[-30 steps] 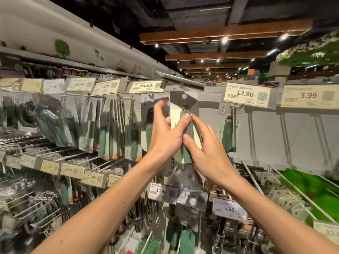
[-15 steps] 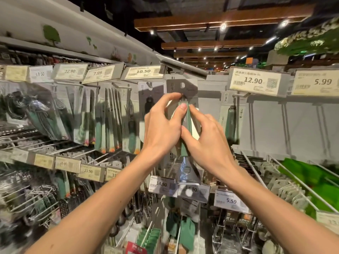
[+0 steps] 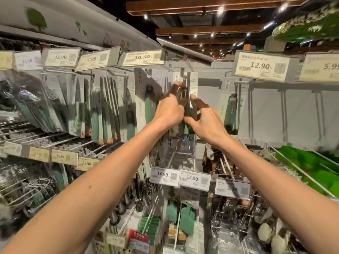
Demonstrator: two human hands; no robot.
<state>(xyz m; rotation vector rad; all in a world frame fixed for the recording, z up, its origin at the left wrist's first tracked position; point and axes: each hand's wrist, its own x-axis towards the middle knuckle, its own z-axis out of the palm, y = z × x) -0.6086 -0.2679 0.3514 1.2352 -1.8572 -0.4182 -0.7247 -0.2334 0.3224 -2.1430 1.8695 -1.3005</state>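
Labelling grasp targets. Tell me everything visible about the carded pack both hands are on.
The carded pack is a tall, narrow card, pale grey-white, with dark vertical print down its edge. It carries a slim dark green tool, blurred by motion. The pack hangs upright, edge-on to the camera, with its top at the tip of the peg hook. Whether it is threaded on is unclear. The left hand grips its left edge, and the right hand pinches its right edge and lower end.
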